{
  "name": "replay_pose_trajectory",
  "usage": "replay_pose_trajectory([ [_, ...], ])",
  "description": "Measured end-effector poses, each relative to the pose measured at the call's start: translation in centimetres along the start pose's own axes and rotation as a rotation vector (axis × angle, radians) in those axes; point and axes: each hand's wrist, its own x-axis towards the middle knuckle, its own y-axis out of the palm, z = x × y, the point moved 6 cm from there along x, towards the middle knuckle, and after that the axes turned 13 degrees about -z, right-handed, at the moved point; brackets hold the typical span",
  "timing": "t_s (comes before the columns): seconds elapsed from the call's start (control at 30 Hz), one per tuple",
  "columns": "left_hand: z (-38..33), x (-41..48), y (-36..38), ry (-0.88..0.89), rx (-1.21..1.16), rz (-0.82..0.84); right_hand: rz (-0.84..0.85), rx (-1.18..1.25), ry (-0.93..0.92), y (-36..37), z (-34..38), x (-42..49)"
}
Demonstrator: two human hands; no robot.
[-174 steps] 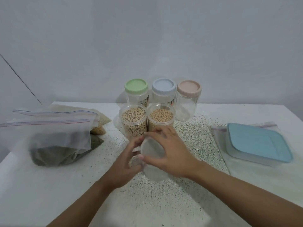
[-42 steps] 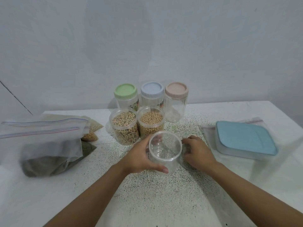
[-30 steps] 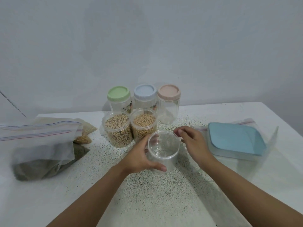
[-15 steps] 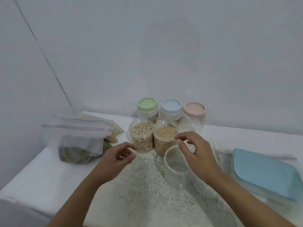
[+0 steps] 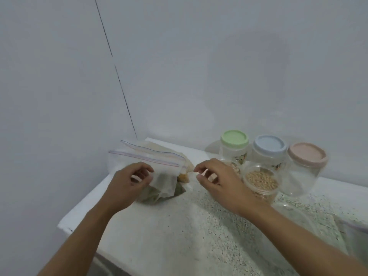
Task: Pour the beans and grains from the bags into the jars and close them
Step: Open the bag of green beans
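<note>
Your left hand curled at zip bag edge, hold unclear; right hand hovered loosely curled, empty.

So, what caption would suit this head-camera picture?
Left hand pinches the zip bag of dark grains; right hand hovers open beside the filled jar.

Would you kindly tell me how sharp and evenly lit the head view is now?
Head view: soft, even light with no glare, only a faint shadow on the wall beside the green-lidded jar; the whole frame is slightly blurred, so the left hand, right hand and zip bag have soft edges; the table runs slanted across the frame.
</note>
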Motion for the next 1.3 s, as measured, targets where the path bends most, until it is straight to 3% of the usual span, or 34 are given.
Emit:
replay_pose_trajectory([
  [0.27,7.5,8.1,-2.1,0.226,0.197,0.266,-0.016,-0.231,0.073,9.4,-0.1,6.5],
  [0.6,8.7,14.0,1.0,0.517,0.273,0.534,-0.008,-0.511,0.157,13.5,0.9,9.9],
  [0.8,8.2,14.1,1.4,0.580,0.171,0.628,0.010,-0.409,0.138,14.0,2.4,9.9],
  [1.03,3.9,13.5,-1.3,0.557,0.132,0.875,0.041,-0.293,0.073,12.6,4.4,8.8],
  [1.3,-0.6,13.8,-4.4,0.580,0.087,0.736,-0.144,-0.343,-0.139,9.3,8.0,9.2],
])
